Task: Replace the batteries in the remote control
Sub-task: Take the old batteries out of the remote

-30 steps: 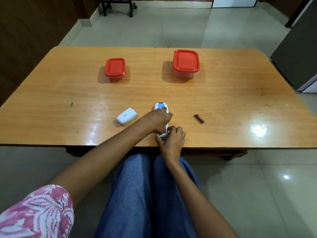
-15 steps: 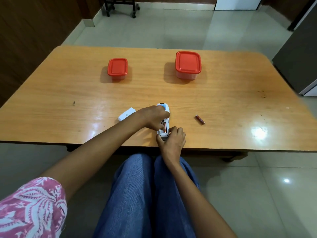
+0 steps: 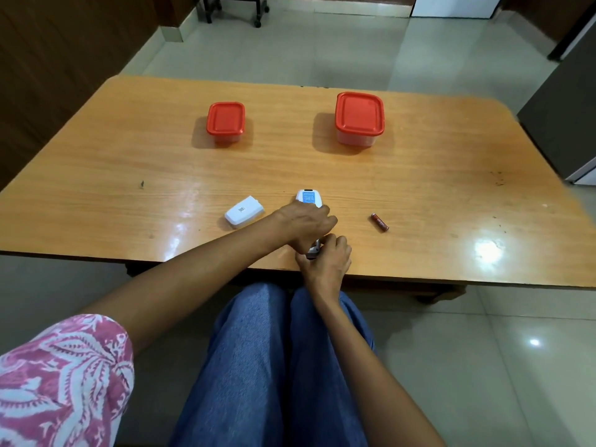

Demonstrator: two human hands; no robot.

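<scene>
Working at the remote (image 3: 309,199), the left hand (image 3: 306,224) presses it down while the right hand (image 3: 325,262) pinches its near end; fetching the battery (image 3: 379,222) on the right likely follows.

1. My table (image 3: 419,188) was glossy varnished wood
2. The remote (image 3: 309,198) and its loose cover (image 3: 243,216) looked smooth white plastic
3. My sleeve (image 3: 61,379) was printed cloth

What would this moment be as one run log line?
left hand on white remote control | right hand at its near end | white battery cover left, off | loose brown battery right
</scene>
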